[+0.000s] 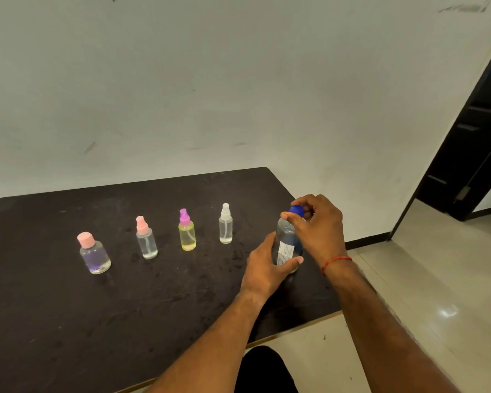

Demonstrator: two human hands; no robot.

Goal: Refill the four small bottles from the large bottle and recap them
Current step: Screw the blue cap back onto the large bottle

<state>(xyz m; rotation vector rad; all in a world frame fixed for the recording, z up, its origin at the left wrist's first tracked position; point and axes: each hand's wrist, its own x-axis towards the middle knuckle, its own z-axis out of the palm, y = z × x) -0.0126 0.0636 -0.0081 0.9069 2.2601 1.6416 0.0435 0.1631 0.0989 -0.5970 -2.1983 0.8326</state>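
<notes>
The large clear bottle (pixel 287 245) with a white label stands at the right end of the dark table (pixel 125 293). My left hand (pixel 264 265) grips its body from the left. My right hand (pixel 318 222) pinches its blue cap (pixel 296 210) from above. In a row to the left stand the small bottles, all capped: a round one with a pink cap (pixel 94 253), a clear one with a pink spray top (pixel 146 238), a yellow one with a purple spray top (pixel 187 231), and a clear one with a white spray top (pixel 226 224).
The table's right edge (pixel 332 279) runs close beside the large bottle, with tiled floor (pixel 423 293) beyond. A white wall (pixel 210 95) rises behind the table. A dark door (pixel 476 154) stands open at the right.
</notes>
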